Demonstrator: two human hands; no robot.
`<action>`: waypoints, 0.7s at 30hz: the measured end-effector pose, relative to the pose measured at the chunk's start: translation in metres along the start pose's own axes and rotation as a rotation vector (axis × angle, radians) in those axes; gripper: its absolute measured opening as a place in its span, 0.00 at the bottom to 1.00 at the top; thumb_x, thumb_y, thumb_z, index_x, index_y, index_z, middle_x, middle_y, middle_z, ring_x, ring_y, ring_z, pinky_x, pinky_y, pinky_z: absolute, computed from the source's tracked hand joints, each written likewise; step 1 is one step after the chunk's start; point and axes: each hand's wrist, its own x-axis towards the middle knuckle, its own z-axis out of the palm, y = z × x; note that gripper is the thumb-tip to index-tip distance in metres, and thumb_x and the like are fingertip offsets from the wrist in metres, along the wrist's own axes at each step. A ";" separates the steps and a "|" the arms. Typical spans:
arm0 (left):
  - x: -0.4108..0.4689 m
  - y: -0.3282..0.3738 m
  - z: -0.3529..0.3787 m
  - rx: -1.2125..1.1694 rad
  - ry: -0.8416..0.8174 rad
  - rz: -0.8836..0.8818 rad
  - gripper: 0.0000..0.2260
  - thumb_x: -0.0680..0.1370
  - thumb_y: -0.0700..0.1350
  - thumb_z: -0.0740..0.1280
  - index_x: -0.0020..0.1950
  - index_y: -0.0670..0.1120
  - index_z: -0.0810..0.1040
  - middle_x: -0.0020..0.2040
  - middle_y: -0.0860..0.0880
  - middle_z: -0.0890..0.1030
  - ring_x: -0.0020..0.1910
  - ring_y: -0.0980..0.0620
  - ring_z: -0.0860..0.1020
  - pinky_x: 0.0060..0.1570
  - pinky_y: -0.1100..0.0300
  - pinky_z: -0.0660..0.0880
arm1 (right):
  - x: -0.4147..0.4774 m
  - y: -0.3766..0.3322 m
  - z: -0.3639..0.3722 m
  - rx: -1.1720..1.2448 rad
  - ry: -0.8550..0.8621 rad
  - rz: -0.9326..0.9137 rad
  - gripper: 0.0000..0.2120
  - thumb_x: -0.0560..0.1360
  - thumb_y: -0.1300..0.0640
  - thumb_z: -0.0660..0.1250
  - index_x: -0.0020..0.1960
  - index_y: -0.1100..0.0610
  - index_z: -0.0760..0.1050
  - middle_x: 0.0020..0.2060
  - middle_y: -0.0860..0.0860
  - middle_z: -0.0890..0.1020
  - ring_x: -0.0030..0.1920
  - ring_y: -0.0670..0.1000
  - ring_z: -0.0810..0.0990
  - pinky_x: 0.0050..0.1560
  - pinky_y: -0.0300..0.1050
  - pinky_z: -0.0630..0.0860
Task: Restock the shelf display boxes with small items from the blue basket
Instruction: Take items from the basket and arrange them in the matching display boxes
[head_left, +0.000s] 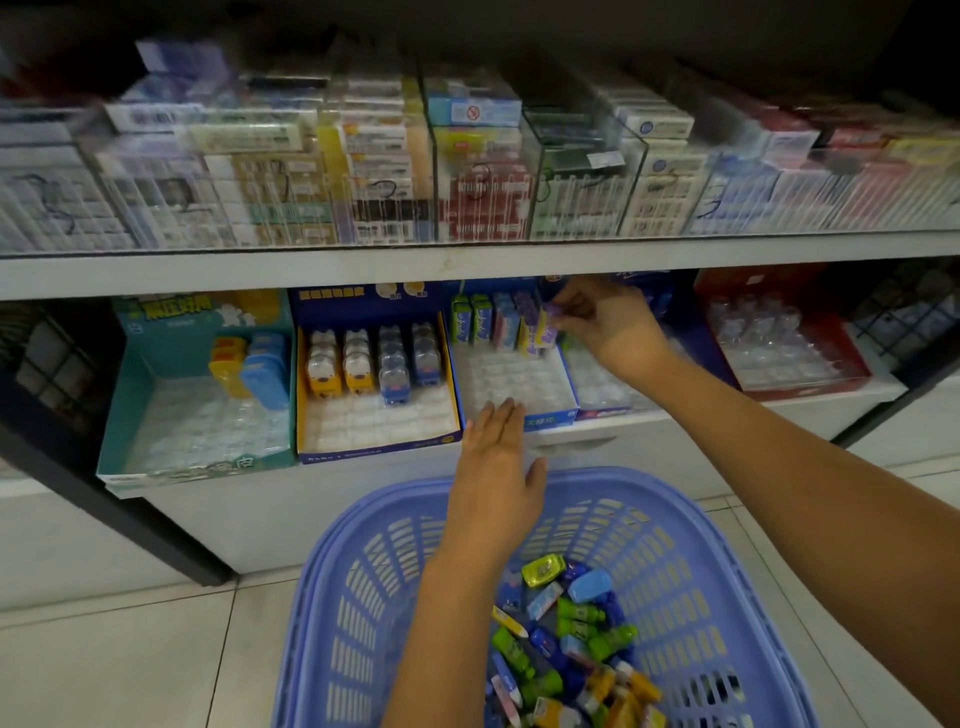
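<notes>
Blue basket (691, 525), perforated plastic, on the tiled floor below the shelf: a good heap of small items (571, 639) remains inside, green, yellow, blue and orange, so the stock to be placed is far from used up

Shelf display boxes, left to right:
- teal box (156, 415): a few yellow and blue pieces at the back right; most of the clear tray bare
- yellow-edged blue box (379, 441): four columns filled at the back, front rows bare
- narrow blue box (550, 410): one back row of upright green, blue and purple packs, front rows bare
- box behind the right forearm: largely hidden, clear tray showing
- red box (779, 364): contents hard to tell behind clear plastic

Right hand (608, 322): fingers curled, pinching a purple pack (545, 325) at the right end of the narrow blue box's back row, apparently seating it

Left hand (498, 467): fingers straight and together, palm down, tips at the front lip of the narrow blue box, holding nothing

Judgement: early to middle stage; back rows begun, most tray slots in every visible box not yet filled
</notes>
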 end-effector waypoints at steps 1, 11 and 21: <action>0.001 0.000 0.000 -0.003 0.004 0.004 0.28 0.82 0.49 0.59 0.78 0.46 0.51 0.79 0.50 0.51 0.77 0.53 0.46 0.74 0.62 0.41 | 0.001 0.003 0.002 -0.025 -0.015 0.007 0.10 0.71 0.65 0.71 0.52 0.65 0.78 0.47 0.57 0.83 0.45 0.52 0.80 0.45 0.30 0.70; 0.001 -0.002 0.003 -0.001 -0.001 0.005 0.28 0.82 0.49 0.59 0.78 0.46 0.51 0.79 0.51 0.50 0.77 0.53 0.45 0.75 0.61 0.42 | 0.009 0.019 0.009 -0.064 -0.132 0.024 0.10 0.71 0.61 0.73 0.50 0.62 0.77 0.46 0.57 0.83 0.47 0.51 0.80 0.47 0.37 0.71; 0.002 -0.003 0.002 -0.006 -0.046 0.013 0.28 0.82 0.49 0.59 0.78 0.46 0.50 0.79 0.51 0.49 0.77 0.53 0.44 0.75 0.60 0.43 | -0.002 0.006 0.010 -0.428 -0.289 -0.064 0.18 0.77 0.53 0.64 0.65 0.57 0.74 0.64 0.56 0.75 0.62 0.57 0.74 0.61 0.46 0.70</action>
